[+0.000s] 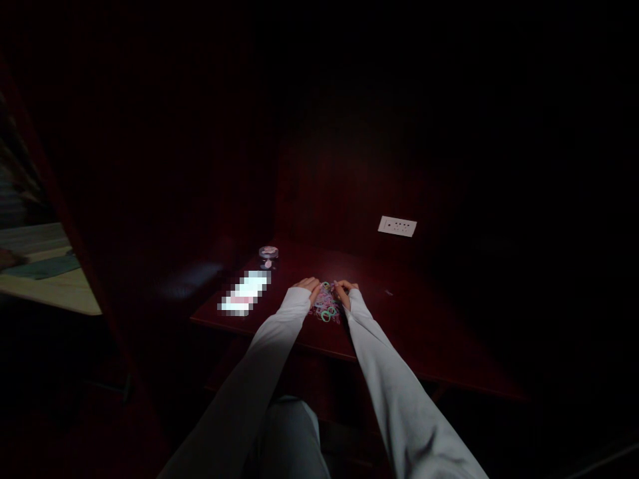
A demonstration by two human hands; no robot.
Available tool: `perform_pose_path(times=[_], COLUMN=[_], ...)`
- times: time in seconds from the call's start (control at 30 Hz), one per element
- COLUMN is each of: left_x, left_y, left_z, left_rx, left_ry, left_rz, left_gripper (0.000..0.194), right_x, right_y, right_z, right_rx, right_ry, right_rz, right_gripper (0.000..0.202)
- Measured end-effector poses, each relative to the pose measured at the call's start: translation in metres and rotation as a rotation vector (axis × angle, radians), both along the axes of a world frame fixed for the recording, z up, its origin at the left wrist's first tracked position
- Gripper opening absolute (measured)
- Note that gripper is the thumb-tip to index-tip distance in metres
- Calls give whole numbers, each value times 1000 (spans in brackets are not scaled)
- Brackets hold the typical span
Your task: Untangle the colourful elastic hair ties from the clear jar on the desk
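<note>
A loose pile of small coloured elastic bands (323,304), mostly pink and purple, lies on the dark red desk (399,332). Larger green hair ties (326,316) rest at its near side. My left hand (308,286) is at the pile's left edge, fingers bent and held together. On the opposite side, my right hand (344,291) has its thumb and fingers drawn into a pinch over the bands. Both hands are small and dim in the picture, and whatever is between the fingertips cannot be made out.
A lit, pixel-blurred rectangle (245,293) lies at the desk's left. Behind it stands a small clear round container (268,257). A white socket plate (397,226) is on the back panel. A tiny light-coloured item (388,293) lies to the right. Another table (60,286) shows far left.
</note>
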State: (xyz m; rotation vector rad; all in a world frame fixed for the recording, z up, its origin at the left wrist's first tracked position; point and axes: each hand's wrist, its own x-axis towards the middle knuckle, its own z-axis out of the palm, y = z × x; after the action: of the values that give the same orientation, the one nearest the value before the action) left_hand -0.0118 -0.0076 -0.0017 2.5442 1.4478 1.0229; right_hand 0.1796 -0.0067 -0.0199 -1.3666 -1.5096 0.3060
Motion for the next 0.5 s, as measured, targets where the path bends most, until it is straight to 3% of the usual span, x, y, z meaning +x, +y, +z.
perform_pose_path(times=[0.5], left_x=[0], left_y=[8], left_z=[-9], left_rx=[-10], left_ry=[-40], left_rz=[-22], left_gripper=[22], right_x=[1], right_y=[-4], right_z=[4], right_rx=[0], right_ry=[-36], right_rz=[7], right_gripper=[55])
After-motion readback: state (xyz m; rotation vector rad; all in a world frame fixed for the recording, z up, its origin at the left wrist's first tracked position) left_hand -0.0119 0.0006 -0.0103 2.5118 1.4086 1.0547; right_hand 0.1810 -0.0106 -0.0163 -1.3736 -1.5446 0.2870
